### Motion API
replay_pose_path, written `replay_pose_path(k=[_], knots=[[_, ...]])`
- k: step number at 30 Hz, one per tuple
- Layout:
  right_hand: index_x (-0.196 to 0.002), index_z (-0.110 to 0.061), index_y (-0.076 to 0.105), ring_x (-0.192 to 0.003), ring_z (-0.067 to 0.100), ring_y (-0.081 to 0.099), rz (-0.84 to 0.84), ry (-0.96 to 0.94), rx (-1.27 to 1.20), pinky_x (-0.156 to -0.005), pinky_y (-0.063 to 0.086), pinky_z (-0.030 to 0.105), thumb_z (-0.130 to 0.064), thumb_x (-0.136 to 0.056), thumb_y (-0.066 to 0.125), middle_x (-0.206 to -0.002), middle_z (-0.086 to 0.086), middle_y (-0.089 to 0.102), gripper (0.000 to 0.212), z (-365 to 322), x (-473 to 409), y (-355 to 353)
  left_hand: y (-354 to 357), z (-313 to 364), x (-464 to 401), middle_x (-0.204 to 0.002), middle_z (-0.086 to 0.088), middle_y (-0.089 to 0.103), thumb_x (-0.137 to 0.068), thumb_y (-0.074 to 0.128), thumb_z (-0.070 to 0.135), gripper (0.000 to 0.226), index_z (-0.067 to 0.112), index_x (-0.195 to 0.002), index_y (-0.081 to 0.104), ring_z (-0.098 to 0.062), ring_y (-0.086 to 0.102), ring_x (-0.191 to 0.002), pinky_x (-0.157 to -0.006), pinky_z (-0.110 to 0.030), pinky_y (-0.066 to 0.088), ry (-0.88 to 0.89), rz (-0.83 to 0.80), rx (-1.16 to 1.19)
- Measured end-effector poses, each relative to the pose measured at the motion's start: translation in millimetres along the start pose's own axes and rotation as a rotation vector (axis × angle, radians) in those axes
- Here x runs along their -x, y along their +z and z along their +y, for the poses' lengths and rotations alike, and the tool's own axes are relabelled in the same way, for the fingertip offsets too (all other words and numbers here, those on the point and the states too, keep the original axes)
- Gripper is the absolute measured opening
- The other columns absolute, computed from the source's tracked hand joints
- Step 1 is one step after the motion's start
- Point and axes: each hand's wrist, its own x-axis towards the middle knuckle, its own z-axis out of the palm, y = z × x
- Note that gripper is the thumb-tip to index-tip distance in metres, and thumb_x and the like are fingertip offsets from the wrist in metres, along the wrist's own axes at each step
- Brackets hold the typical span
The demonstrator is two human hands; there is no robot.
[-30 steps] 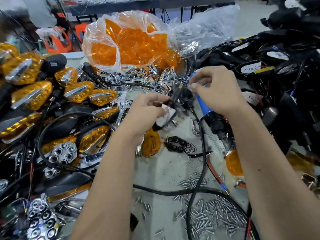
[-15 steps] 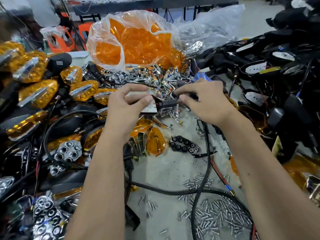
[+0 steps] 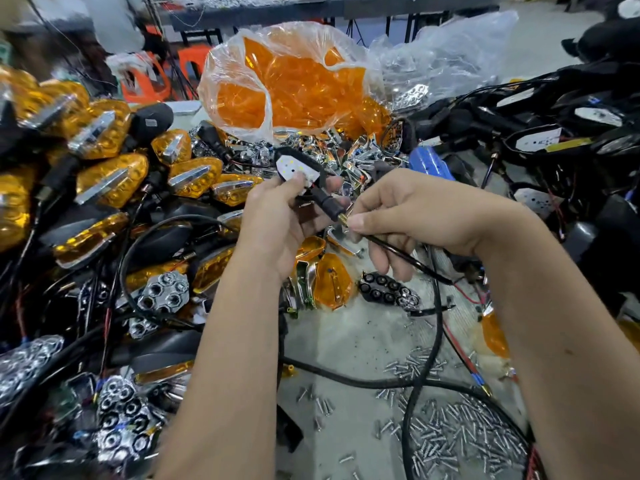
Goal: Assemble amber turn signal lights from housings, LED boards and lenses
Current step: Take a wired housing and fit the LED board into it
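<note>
Here, left hand (image 3: 277,223) grips a housing (image 3: 298,168) with board seated; right hand (image 3: 412,216) pinches its wire (image 3: 408,254). Lens apparently still unfitted.

The only bare stretch of worktop (image 3: 349,341) lies at the lower centre of the frame, between the two forearms. A black cable (image 3: 420,358) crosses it, and loose screws (image 3: 460,434) crowd its lower right. Finished amber lights (image 3: 114,181) pile high along the whole left side. A bag of amber lenses (image 3: 294,84) blocks the upper centre, with chrome parts (image 3: 346,150) heaped below it. Black housings with wires (image 3: 554,133) fill the right.
</note>
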Motion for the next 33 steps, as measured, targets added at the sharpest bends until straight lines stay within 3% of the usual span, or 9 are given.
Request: replay_pose_path(k=[4,7,12,17,21,24,27,30,33], knots=[[-0.097,0.006,0.067,-0.066,0.030,0.073,-0.032,0.054,-0.049,-0.057,0.060,0.032,-0.025,-0.105,0.059,-0.083,0.022,0.075,0.033,6.8,0.1,-3.0,1.0,-1.5,4.1,-0.090,-0.014,0.079,-0.107,0.051,0.012,0.015,0.003,-0.115,0.060,-0.025,0.076,-0.068,-0.051,-0.027,0.056,-0.046,-0.018,-0.112],[-0.097,-0.003,0.072,-0.067,0.025,0.072,0.128,0.050,-0.003,-0.058,0.060,0.033,-0.023,-0.107,0.058,-0.083,0.017,0.076,0.026,12.4,-2.6,-3.6,1.3,-2.2,5.8,-0.083,-0.012,0.077,-0.103,0.056,0.012,0.007,0.007,-0.104,0.060,-0.026,0.073,-0.062,-0.049,-0.027,0.055,-0.118,-0.051,-0.209],[-0.104,-0.009,0.068,-0.061,0.022,0.065,0.405,0.034,-0.054,-0.048,0.047,0.030,-0.032,-0.107,0.056,-0.084,0.010,0.070,0.026,15.1,-14.7,6.3,2.4,-2.3,8.8,-0.081,-0.014,0.074,-0.102,0.060,0.015,0.014,0.003,-0.107,0.066,-0.027,0.070,-0.061,-0.055,-0.031,0.058,-0.184,-0.232,-0.361],[-0.107,-0.020,0.075,-0.062,0.012,0.053,0.417,-0.011,-0.163,-0.045,0.036,0.021,-0.051,-0.103,0.057,-0.092,-0.005,0.065,0.036,19.4,-17.7,5.2,-1.8,-0.6,11.3,-0.080,-0.013,0.074,-0.097,0.065,0.014,0.013,0.005,-0.107,0.064,-0.025,0.070,-0.061,-0.054,-0.031,0.058,-0.206,-0.378,-0.391],[-0.094,-0.008,0.078,-0.054,0.011,0.045,0.381,-0.121,-0.229,-0.044,0.034,0.021,-0.031,-0.099,0.070,-0.074,0.008,0.055,0.025,24.0,-20.7,6.5,0.2,-3.1,12.7,-0.082,-0.011,0.074,-0.099,0.066,0.015,0.005,0.010,-0.098,0.068,-0.027,0.072,-0.072,-0.055,-0.032,0.058,-0.196,-0.405,-0.458],[-0.087,-0.007,0.079,-0.046,0.010,0.049,0.522,-0.158,-0.256,-0.042,0.038,0.019,-0.017,-0.095,0.075,-0.058,0.003,0.058,0.013,26.7,-25.7,7.6,4.0,-7.0,11.4,-0.082,-0.008,0.072,-0.100,0.067,0.018,0.008,0.011,-0.098,0.065,-0.022,0.070,-0.070,-0.055,-0.030,0.057,-0.207,-0.330,-0.458],[-0.085,-0.011,0.079,-0.045,0.014,0.050,0.676,-0.209,-0.304,-0.042,0.040,0.021,-0.015,-0.094,0.076,-0.062,0.007,0.065,0.010,28.0,-29.5,7.6,5.9,-9.0,10.5,-0.084,-0.010,0.071,-0.102,0.062,0.017,0.008,0.009,-0.103,0.062,-0.021,0.060,-0.058,-0.050,-0.029,0.054,-0.205,-0.306,-0.416],[-0.084,-0.014,0.081,-0.053,0.018,0.054,0.669,-0.247,-0.336,-0.049,0.045,0.026,-0.015,-0.093,0.077,-0.068,0.012,0.067,0.009,30.1,-30.2,4.6,5.0,-8.5,10.8,-0.071,-0.003,0.065,-0.107,0.052,0.016,0.007,0.013,-0.105,0.058,-0.015,0.044,-0.049,-0.039,-0.021,0.034,-0.182,-0.348,-0.443],[-0.090,-0.009,0.079,-0.057,0.018,0.056,0.570,-0.275,-0.377,-0.053,0.050,0.025,-0.010,-0.094,0.074,-0.071,0.014,0.064,0.007,31.7,-27.8,2.0,6.3,-8.2,10.1,-0.064,0.003,0.047,-0.107,0.048,0.015,0.013,0.018,-0.095,0.052,-0.010,0.027,-0.047,-0.038,-0.018,0.019,-0.136,-0.331,-0.511]])
